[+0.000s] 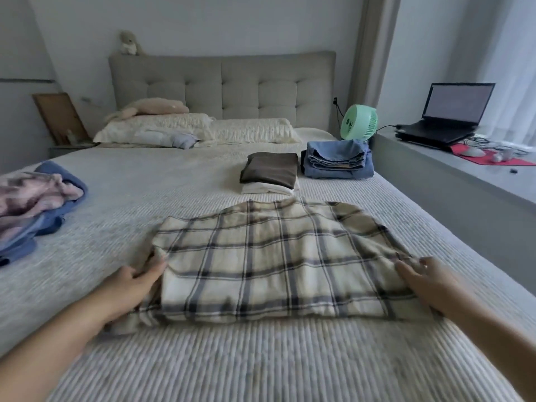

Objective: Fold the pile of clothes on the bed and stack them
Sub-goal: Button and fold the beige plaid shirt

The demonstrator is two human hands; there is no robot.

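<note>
On the near bed [203,358], a plaid shirt [269,262] lies flat; the left hand [132,288] pinches its left edge, the right hand [429,281] rests fingers-straight on its right edge. Farther right sit a brown-topped stack [271,171] and jeans [338,162]; unfolded clothes [32,204] lie far left.

- We see a plaid shirt [269,262] lying flat on the bed [145,181], partly folded.
- Our left hand [132,288] pinches its left edge; our right hand [426,281] rests on its right edge.
- Behind lie a brown-topped stack [271,169] and folded denim [336,159].
- An unfolded pile [32,204] sits far left.
</note>
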